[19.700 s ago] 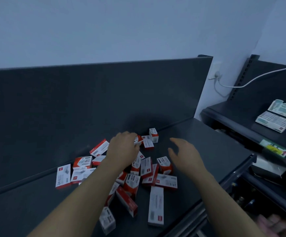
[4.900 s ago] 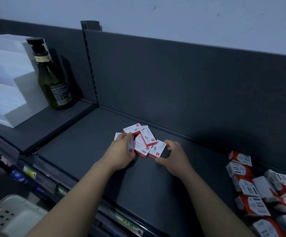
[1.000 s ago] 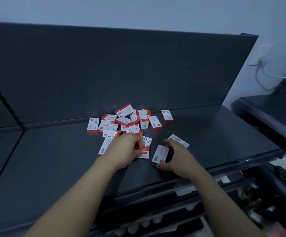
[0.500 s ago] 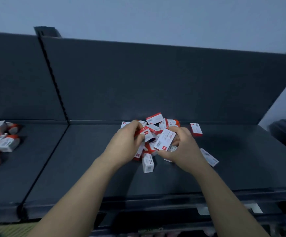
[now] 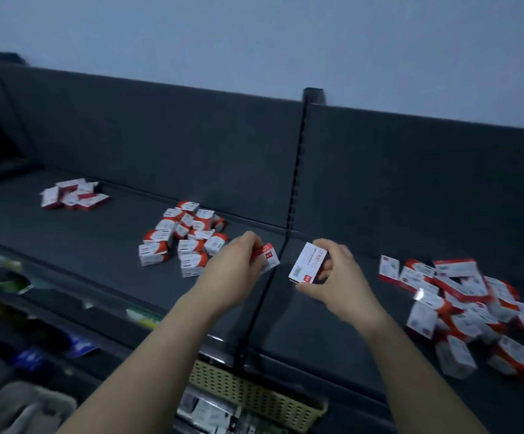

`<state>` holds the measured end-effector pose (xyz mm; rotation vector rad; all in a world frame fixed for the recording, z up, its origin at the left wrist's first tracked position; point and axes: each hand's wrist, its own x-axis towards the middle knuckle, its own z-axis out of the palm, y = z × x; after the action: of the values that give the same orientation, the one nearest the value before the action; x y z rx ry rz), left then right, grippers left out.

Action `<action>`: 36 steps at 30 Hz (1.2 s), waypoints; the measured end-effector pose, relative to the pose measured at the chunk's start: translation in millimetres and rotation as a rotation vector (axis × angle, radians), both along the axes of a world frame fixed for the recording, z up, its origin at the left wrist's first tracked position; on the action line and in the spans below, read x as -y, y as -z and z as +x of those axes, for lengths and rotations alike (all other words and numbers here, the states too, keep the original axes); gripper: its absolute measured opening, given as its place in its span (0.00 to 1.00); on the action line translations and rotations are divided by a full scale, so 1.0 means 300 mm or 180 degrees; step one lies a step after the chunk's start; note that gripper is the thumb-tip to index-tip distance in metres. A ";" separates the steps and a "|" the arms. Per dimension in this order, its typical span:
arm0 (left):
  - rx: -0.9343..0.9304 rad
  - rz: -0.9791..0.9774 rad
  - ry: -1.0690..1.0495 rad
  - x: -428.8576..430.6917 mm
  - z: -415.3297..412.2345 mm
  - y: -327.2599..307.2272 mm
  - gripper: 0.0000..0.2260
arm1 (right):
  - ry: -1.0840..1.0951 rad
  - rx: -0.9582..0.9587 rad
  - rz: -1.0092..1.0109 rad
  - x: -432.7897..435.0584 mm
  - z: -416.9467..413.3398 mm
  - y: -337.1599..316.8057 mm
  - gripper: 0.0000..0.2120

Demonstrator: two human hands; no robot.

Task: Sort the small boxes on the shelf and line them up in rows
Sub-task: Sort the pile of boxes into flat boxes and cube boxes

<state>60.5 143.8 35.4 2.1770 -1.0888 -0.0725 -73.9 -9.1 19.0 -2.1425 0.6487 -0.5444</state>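
My left hand [image 5: 235, 270] grips a small red-and-white box [image 5: 268, 258] above the dark shelf [image 5: 317, 333]. My right hand [image 5: 335, 280] holds a flat white box with a red mark [image 5: 307, 262], its face tilted toward me. Both hands hover near the seam between two shelf panels. A heap of red-and-white boxes [image 5: 461, 308] lies to the right. A second cluster of chunkier boxes [image 5: 182, 236] sits left of my left hand. A third small group of flat boxes [image 5: 73, 194] lies farther left by the back panel.
A dark back panel [image 5: 167, 142] with a slotted upright [image 5: 295, 177] runs behind the shelf. Below the front edge sit a beige perforated basket [image 5: 254, 393] and blurred goods on lower shelves [image 5: 19, 324].
Both hands lifted from the right heap, each carrying a box, and moved left. The view swung left, bringing the two left clusters into sight.
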 end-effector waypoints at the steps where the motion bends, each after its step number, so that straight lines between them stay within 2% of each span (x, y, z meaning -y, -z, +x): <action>1: 0.0001 0.0030 -0.0096 -0.059 0.050 -0.004 0.03 | -0.0053 0.0007 0.0003 -0.045 0.066 0.001 0.32; 4: 0.0093 0.0141 -0.0360 -0.235 0.188 -0.020 0.04 | -0.0208 0.0031 -0.0028 -0.180 0.258 0.005 0.34; 10: 0.0302 0.0410 -0.0737 -0.548 0.429 -0.030 0.08 | -0.0538 0.0139 0.0127 -0.440 0.577 0.014 0.30; 17: 0.0264 0.0410 -0.1216 -0.776 0.672 0.010 0.08 | -0.0891 -0.0147 0.0167 -0.613 0.883 0.045 0.31; 23: 0.0292 0.0414 -0.1579 -0.862 0.898 0.049 0.06 | -0.1096 -0.0244 -0.0037 -0.692 1.154 0.067 0.35; 32: 0.0192 0.0498 -0.1841 -0.860 1.266 0.124 0.02 | -0.1281 -0.0407 0.0003 -0.718 1.526 0.124 0.25; 36: 0.0115 0.0572 -0.1828 -0.862 1.391 0.172 0.01 | -0.1256 -0.0491 0.0015 -0.734 1.635 0.163 0.26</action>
<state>477.8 402.5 -16.2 2.5800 -0.4533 0.1330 416.7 211.0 -29.8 -2.2448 0.2923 -0.1645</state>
